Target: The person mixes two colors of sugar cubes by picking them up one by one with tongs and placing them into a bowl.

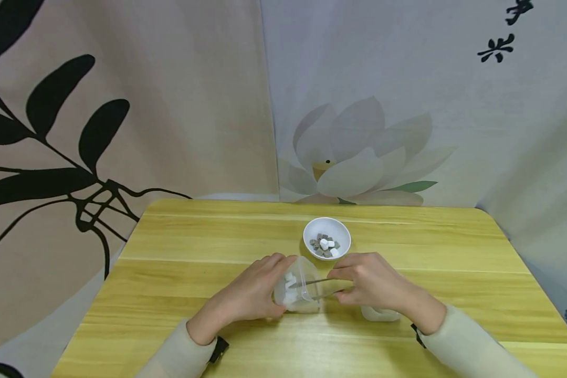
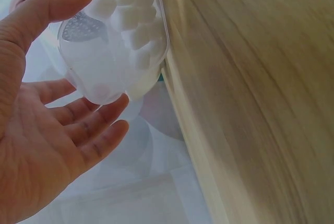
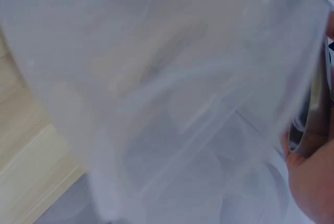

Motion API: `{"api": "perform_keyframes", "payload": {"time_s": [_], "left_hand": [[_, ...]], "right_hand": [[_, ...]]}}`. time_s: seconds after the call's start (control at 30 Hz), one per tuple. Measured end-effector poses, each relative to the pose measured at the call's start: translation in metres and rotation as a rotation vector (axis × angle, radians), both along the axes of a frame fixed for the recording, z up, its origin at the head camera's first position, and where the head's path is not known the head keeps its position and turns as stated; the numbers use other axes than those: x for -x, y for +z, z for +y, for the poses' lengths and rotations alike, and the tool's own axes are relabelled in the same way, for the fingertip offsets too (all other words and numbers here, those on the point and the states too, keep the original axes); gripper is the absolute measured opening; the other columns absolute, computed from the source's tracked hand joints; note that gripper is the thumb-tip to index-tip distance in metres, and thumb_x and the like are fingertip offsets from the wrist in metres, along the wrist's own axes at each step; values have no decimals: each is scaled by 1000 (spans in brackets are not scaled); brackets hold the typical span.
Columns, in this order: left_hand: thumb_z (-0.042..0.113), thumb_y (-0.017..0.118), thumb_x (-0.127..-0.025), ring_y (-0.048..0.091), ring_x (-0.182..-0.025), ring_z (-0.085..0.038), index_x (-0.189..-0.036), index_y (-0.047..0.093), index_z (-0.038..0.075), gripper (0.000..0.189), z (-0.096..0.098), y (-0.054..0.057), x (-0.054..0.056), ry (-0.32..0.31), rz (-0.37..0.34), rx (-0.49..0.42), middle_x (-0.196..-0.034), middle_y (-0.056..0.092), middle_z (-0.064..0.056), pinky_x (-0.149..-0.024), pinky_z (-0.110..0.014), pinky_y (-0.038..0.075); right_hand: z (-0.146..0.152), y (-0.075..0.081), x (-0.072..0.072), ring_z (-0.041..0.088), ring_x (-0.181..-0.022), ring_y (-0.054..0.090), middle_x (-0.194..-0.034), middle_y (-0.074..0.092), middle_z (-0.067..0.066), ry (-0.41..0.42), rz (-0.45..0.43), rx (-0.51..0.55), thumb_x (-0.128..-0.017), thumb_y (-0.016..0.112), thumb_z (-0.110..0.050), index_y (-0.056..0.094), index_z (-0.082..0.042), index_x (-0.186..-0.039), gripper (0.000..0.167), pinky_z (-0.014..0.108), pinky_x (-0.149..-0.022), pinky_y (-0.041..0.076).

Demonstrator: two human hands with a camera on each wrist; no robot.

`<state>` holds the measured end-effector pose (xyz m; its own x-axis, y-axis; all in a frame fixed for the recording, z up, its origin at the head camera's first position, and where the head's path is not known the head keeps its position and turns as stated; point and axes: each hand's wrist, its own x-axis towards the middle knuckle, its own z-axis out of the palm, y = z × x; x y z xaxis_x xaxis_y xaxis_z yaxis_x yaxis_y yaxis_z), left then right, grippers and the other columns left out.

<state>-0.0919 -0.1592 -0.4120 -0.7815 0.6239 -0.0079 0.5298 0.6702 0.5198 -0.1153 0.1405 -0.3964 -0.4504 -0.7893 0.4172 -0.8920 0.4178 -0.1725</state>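
My left hand (image 1: 260,289) grips a clear plastic container (image 1: 311,268) tipped on its side, its mouth facing right. White lumps (image 2: 133,12), roughly cube-shaped, lie inside it along the lower wall. My right hand (image 1: 370,281) holds metal tongs (image 1: 328,280), whose tips reach in through the mouth. In the left wrist view, a dotted tong tip (image 2: 83,27) shows through the container's bottom, near the lumps. Whether the tongs grasp a lump I cannot tell. Behind the hands stands a white bowl (image 1: 308,229) with grey pieces and a few white lumps.
Under my right wrist sits a second clear container (image 1: 380,314), partly covered; in the right wrist view blurred translucent plastic (image 3: 172,78) fills most of the picture. The wooden table (image 1: 193,236) ends in front of a printed curtain (image 1: 208,105).
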Motion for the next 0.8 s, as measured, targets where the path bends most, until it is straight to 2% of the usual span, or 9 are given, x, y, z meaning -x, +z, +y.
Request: {"api": "perform_keyframes", "payload": {"time_s": [0.4, 0.6, 0.8], "left_hand": [[22, 92, -73, 55, -116, -21, -161, 37, 9, 103, 0, -1, 0, -5, 8, -1, -137, 54, -6, -102, -45, 49], [22, 91, -73, 55, -117, -22, -160, 38, 9, 103, 0, -1, 0, -6, 6, -6, -137, 54, -6, -103, -46, 49], [21, 91, -72, 55, -116, -22, -160, 38, 8, 103, 1, -1, 0, -5, 10, -8, -137, 55, -7, -102, -46, 49]], "right_hand": [[-5, 0, -1, 9, -81, 69, -93, 76, -5, -6, 32, -53, -73, 91, -19, 82, -10, -94, 24, 23, -68, 58], [-4, -2, -2, 9, -82, 68, -94, 75, -4, -17, 33, -49, -72, 91, -19, 82, -10, -95, 27, 23, -67, 58], [-6, -4, -2, 8, -81, 68, -95, 75, -4, 13, 31, -42, -71, 92, -17, 82, -10, -94, 26, 22, -67, 57]]}}
